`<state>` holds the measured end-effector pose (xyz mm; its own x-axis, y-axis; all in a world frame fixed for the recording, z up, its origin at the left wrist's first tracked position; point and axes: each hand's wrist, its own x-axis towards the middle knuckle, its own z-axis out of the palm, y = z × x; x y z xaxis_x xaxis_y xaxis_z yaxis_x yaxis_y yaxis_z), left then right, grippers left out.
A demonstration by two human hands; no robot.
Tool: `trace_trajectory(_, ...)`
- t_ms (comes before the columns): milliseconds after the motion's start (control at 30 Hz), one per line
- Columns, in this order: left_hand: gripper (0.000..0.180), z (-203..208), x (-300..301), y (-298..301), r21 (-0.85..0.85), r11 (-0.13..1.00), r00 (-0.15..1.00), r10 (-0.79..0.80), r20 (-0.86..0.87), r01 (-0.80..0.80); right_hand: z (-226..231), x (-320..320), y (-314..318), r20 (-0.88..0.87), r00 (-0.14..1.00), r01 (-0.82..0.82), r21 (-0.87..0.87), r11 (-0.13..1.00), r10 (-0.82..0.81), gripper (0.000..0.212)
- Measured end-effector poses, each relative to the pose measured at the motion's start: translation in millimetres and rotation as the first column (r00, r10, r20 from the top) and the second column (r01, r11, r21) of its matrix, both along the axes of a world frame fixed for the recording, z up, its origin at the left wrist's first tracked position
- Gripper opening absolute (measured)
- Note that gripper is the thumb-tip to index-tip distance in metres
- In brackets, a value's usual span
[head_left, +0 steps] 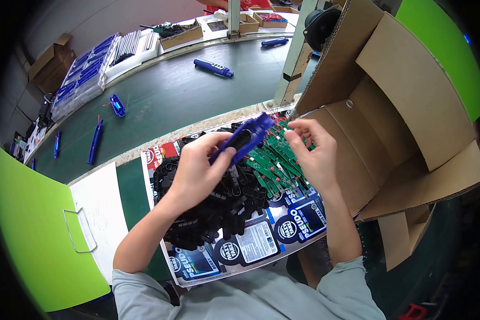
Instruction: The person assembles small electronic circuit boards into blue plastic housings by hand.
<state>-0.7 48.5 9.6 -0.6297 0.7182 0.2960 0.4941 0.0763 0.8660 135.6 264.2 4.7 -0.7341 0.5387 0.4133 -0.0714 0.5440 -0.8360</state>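
Note:
My left hand [202, 162] is closed around a dark blue plastic housing [245, 137], held tilted with an opening in its side facing up. To its right my right hand [316, 149] has its thumb and fingers curled together above a heap of green circuit boards [277, 165] with thin red wires. A small pale tip shows at those fingertips, but I cannot make out what it is. Under my left hand lies a pile of black plastic parts [218, 205]. Both piles rest on a printed sheet [250, 242] in front of me.
A green conveyor belt [160, 96] runs beyond the sheet, carrying several blue housings [213, 68]. An open cardboard box [352, 133] stands at the right. A lime-green panel [37, 229] and white paper [98, 208] lie left. Trays of blue housings [88, 69] sit behind the belt.

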Motion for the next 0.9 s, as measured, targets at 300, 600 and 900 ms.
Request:
trace_trajectory(300, 0.033, -6, -6, -20, -0.032, 0.998, 0.965, 0.060, 0.254, -0.054, -41, -9, -16, 0.358, 0.926, -0.278, 0.438, 0.855, 0.118, 0.017)
trace_trajectory(600, 0.033, -10, -8, -24, -0.012, 1.000, 0.960, 0.028, 0.277, -0.026, -48, -27, -25, 0.432, 0.902, -0.268, 0.515, 0.814, 0.024, 0.020)
trace_trajectory(900, 0.040, -11, -4, -28, -0.024, 1.000, 0.921, 0.001, 0.390, 0.009, -25, -22, -16, 0.263, 0.964, -0.132, 0.369, 0.920, 0.032, 0.014)
